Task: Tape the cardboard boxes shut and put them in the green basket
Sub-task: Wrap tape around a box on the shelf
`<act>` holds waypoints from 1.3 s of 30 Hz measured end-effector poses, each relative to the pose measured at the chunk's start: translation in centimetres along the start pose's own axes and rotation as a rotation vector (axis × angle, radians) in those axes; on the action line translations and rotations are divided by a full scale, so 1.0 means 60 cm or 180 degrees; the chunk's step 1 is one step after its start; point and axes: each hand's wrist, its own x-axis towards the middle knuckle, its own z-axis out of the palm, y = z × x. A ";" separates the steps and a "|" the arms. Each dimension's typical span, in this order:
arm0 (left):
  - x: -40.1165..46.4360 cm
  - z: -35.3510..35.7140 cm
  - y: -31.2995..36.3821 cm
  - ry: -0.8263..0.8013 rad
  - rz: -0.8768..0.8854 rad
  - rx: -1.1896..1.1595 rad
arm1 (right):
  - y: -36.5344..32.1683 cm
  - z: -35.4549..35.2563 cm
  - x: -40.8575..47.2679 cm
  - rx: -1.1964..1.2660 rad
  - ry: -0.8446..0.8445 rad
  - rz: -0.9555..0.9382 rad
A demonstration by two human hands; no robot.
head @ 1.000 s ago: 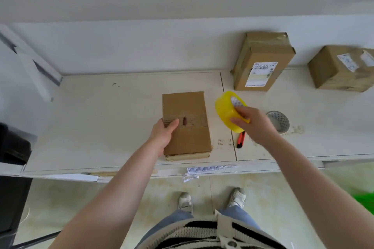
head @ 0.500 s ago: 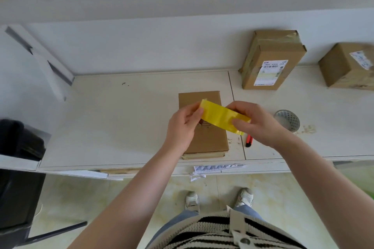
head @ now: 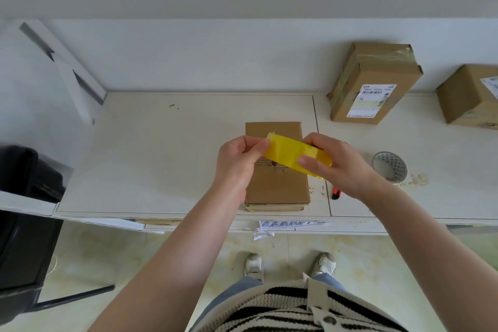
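Cardboard box (head: 276,170), flat and brown, is lying on the white bench (head: 161,148) near its front edge, right under both hands. Seen from the head camera, the left hand (head: 237,162) is reaching in from the lower left with the forearm angling up across the floor, and its thumb and fingers (head: 258,149) are pinching the free end of the yellow tape (head: 289,155), which is lifting slightly at the tip. The right hand (head: 339,164) is coming in from the lower right, wrist bent inward, and it is gripping the yellow roll with the thumb lying along the near face and the other fingers curling over the top; the roll itself is mostly hidden in the palm. Between the two hands the strip is stretching tilted, higher at the left, and hovering above the middle of the box; whether it is touching the cardboard cannot be told. Beside the right wrist, a clear tape roll (head: 389,167) is sitting on the bench, and a red cutter (head: 336,193) is poking out beneath the forearm. Farther back, a labelled box (head: 373,83) is leaning against the wall, with another box (head: 471,97) well to its right at the edge of the frame.
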 end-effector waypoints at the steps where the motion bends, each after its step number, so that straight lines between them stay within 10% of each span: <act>1: -0.001 -0.001 0.005 -0.0010 0.0067 0.0036 | 0.003 -0.004 0.004 -0.0095 0.0039 0.0088; 18: 0.007 -0.034 0.030 -0.1241 -0.0562 -0.0773 | -0.002 -0.019 0.047 -0.1421 0.0219 0.0733; 39: -0.007 -0.006 0.025 -0.0043 0.0718 0.0920 | -0.014 0.023 0.046 -0.1659 0.0944 0.1118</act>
